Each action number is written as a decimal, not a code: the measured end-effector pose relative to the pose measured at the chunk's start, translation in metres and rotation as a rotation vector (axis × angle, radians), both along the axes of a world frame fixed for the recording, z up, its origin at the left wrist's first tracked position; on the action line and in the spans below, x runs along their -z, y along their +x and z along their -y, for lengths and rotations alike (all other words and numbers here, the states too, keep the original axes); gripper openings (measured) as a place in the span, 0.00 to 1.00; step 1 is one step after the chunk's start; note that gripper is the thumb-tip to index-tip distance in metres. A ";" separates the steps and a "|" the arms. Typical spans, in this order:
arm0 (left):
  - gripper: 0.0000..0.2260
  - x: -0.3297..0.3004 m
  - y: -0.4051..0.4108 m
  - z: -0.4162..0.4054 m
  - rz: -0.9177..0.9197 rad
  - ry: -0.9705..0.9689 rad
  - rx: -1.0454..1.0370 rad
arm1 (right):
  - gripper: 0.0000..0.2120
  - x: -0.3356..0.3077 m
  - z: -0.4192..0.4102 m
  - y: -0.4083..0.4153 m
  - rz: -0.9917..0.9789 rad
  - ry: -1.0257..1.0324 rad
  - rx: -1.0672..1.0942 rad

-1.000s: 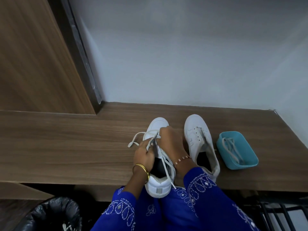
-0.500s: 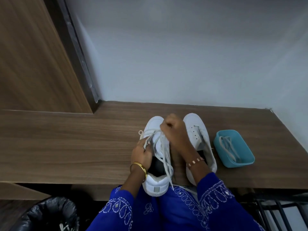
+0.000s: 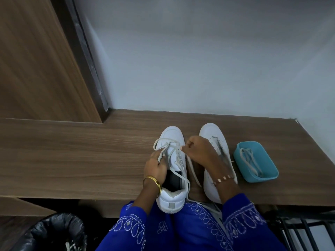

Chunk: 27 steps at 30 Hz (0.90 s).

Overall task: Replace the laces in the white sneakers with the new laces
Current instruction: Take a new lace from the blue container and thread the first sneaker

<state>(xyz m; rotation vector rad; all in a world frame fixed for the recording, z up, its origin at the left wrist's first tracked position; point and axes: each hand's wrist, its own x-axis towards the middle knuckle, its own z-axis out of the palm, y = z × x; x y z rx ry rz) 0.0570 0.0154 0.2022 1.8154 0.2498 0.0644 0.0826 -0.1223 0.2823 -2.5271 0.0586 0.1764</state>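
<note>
Two white sneakers stand toe-out on the wooden desk (image 3: 72, 160). The left sneaker (image 3: 171, 136) carries a white lace (image 3: 175, 153) threaded loosely through its front eyelets, the ends trailing toward its heel and off the desk edge. My left hand (image 3: 155, 167) grips that shoe's left side and pinches a strand of the lace. My right hand (image 3: 199, 151) is curled above the gap between the shoes and pinches the lace by the right eyelets. The right sneaker (image 3: 213, 133) has no lace; my right wrist covers its middle.
A teal tray (image 3: 268, 173) with a coiled white lace (image 3: 250, 162) sits right of the shoes, near the desk's right end. A wood cabinet panel stands at the left. Below the desk edge is a black-lined bin (image 3: 54, 232). A black metal rack shows at the lower right.
My right hand has moved right and back toward me, drawing the lace across the left sneaker's eyelets. The lace loop at the toe has shrunk. My left hand has stayed on the shoe.
</note>
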 end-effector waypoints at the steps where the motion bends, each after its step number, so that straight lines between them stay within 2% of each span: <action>1: 0.13 0.000 0.000 0.000 -0.001 0.003 0.003 | 0.08 0.005 -0.008 0.002 0.075 -0.089 0.043; 4: 0.13 0.000 0.000 0.000 -0.001 0.033 0.014 | 0.14 0.018 -0.025 0.009 0.172 -0.198 0.084; 6: 0.13 -0.001 0.000 -0.001 0.004 0.038 0.013 | 0.16 0.024 -0.031 0.011 0.184 -0.293 0.008; 10: 0.13 -0.001 0.000 0.000 0.010 0.047 0.012 | 0.11 0.030 -0.037 0.017 0.248 -0.520 -0.157; 13: 0.13 -0.001 0.001 0.000 0.018 0.057 0.005 | 0.08 0.029 -0.043 0.019 0.377 -0.669 -0.163; 14: 0.13 0.000 0.001 0.000 0.018 0.058 0.003 | 0.11 0.028 -0.046 0.018 0.413 -0.687 -0.144; 16: 0.13 0.001 0.001 0.000 0.014 0.056 0.004 | 0.15 0.030 -0.048 0.019 0.443 -0.674 -0.138; 20: 0.13 -0.001 0.001 0.000 0.021 0.068 0.010 | 0.15 0.038 -0.048 0.017 0.470 -0.640 -0.121; 24: 0.13 -0.002 0.000 0.000 0.019 0.071 0.008 | 0.03 0.037 -0.051 0.018 0.398 -0.563 -0.110; 27: 0.13 -0.005 -0.001 0.000 0.015 0.073 0.011 | 0.10 0.042 -0.041 0.018 0.311 -0.364 -0.146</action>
